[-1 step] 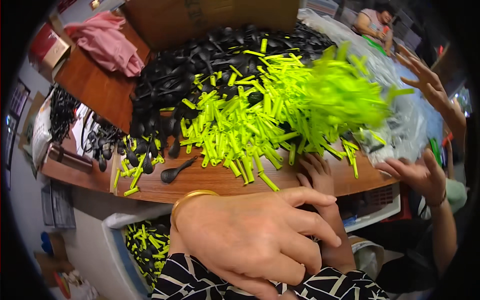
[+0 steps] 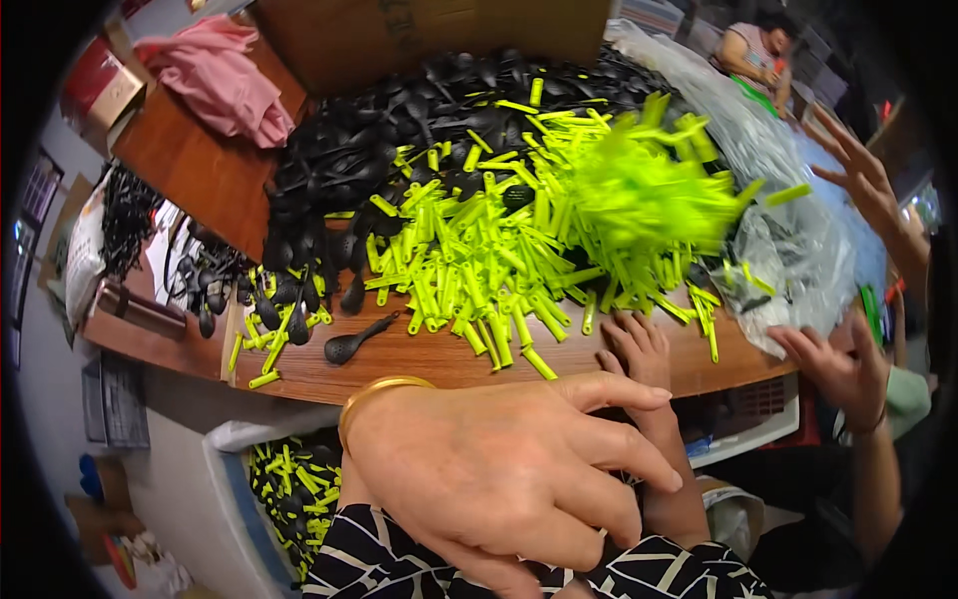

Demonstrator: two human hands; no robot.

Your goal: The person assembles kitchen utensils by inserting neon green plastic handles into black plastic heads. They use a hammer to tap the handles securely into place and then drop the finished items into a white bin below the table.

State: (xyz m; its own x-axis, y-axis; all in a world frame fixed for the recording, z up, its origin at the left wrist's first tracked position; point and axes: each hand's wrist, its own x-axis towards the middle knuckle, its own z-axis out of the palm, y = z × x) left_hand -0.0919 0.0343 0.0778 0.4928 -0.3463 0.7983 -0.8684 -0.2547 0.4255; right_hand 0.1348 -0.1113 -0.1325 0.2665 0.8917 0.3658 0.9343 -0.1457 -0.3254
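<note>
My left hand, with a gold bracelet at the wrist, hovers above my lap in front of the table. Its fingers are spread and nothing shows in them. Beyond it, my right hand lies palm down on the table's front edge, fingers stretched out, close to the heap. That heap is of lime-green plastic handles. Over its right side, a blurred mass of such handles is in motion. A co-worker's two open hands, an upper one and a lower one, are at the right.
Black spoons pile behind the handles, before a cardboard box. One black slotted spoon lies near the front edge. A bin of green and black pieces stands below left. Clear plastic sheeting covers the right side.
The blurred mass of green handles has shifted left over the heap. The co-worker's lower hand has moved slightly. My own hands stay nearly where they were.
</note>
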